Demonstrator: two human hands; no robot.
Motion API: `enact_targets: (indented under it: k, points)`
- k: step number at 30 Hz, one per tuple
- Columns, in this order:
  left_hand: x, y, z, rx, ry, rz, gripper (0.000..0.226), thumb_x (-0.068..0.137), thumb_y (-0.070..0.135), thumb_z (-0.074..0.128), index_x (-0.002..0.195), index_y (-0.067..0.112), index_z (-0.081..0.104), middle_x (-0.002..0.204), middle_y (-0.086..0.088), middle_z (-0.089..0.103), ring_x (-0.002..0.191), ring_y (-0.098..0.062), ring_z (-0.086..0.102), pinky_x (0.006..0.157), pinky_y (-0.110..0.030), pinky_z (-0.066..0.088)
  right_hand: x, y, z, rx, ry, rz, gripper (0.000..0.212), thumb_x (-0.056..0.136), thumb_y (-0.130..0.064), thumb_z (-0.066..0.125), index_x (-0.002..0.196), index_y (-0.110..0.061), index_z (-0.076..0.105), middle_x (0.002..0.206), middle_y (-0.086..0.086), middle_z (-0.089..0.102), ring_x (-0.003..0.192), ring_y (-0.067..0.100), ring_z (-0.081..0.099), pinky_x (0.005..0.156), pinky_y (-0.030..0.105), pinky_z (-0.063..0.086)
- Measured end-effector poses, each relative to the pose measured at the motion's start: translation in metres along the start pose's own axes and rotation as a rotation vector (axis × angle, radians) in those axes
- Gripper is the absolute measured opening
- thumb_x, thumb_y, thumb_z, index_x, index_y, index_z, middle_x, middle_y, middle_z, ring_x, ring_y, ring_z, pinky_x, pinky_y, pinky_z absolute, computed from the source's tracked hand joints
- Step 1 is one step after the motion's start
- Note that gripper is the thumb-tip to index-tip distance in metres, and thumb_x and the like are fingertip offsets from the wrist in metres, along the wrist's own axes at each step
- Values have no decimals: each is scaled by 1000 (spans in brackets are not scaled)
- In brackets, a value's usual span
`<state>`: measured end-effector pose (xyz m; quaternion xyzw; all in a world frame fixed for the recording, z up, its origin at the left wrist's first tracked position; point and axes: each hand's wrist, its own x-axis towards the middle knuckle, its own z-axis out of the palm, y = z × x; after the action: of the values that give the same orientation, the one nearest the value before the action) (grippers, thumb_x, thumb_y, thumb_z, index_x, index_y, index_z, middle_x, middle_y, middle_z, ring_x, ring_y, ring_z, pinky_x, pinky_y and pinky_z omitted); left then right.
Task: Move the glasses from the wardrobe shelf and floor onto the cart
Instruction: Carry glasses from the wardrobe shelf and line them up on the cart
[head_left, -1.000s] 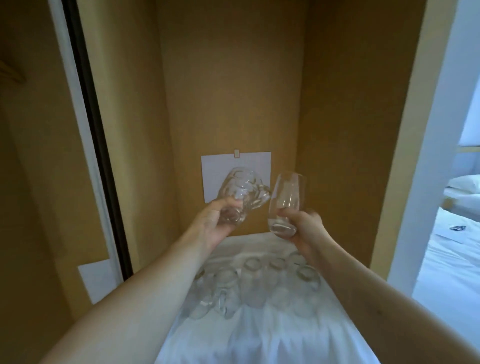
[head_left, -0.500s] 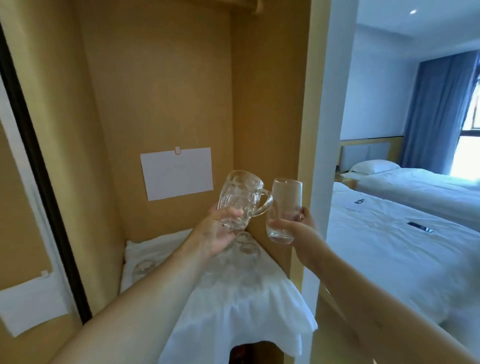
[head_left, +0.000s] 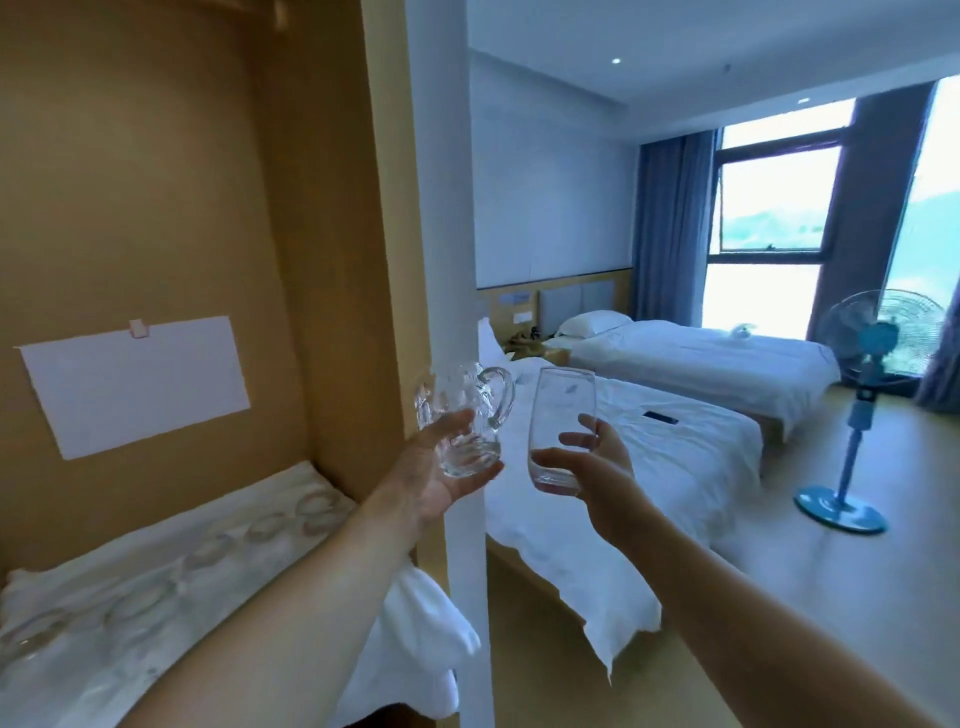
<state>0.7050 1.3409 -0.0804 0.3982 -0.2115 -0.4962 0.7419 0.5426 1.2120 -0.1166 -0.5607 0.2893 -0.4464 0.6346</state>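
1. Facing the bedroom, I see no cart; set-down is not yet done.
2. Wardrobe shelf (head_left: 171, 561): a row of glasses (head_left: 218, 551) remains on its white cloth, still to be moved.
3. Left hand (head_left: 436, 467): fingers wrapped round a handled mug (head_left: 462, 415), carried upright.
4. Right hand (head_left: 587, 462): fingers gripping a tall tumbler (head_left: 558, 415), just beside the mug.

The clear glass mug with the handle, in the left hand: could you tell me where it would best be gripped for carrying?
I would take the clear glass mug by its looped handle, coming from the person's right, where the loop juts out free. At present the left hand only cups the base from below, while the right hand grips the tall plain glass tumbler low on its wall.
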Motion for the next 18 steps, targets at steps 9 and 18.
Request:
enact_targets:
  k: [9,18]
  points:
    - [57,-91,114,159,-106,-50,52,66,19,89,112,16,65,121,-16,61,119,-41,61,88,-64,55,23,-14,-146,-27,171,-18,100,41,-18,95,131,-20,50,119,9,59,102,34,69,80,56,61]
    - [116,-184,226,246,-270,-102,69,66,21,85,131,12,63,118,-12,69,106,-31,68,89,-49,58,32,-27,-295,-80,307,-14,93,56,-5,96,134,-16,47,120,11,58,105,31,66,86,57,59]
